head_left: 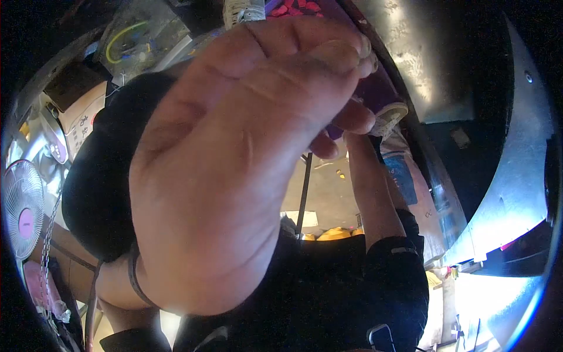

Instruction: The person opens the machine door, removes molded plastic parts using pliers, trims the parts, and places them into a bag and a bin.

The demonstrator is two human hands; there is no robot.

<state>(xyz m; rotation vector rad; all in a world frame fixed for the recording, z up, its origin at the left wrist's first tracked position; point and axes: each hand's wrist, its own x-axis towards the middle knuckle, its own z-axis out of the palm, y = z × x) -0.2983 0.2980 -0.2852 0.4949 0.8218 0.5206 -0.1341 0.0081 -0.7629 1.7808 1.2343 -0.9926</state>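
Very close to the camera, my left hand (234,158) fills the middle of the view. Its fingers curl over at the upper right, with the thumb pressed against them; anything between them is hidden. A thin dark band (135,278) circles the wrist. My right forearm (372,188) reaches up from a black sleeve (399,264), and its hand is hidden behind my left hand. Close by is a pale rounded object (390,117), beside a purple surface (375,91). Red pieces (296,7) lie at the top.
At the left are a fan (24,220), a hanging chain (50,240) and a cardboard box (82,117). Yellow items (334,234) lie on the floor below centre. A large metal panel (504,199) curves along the right; a yellow-green tube (111,44) is at the upper left.
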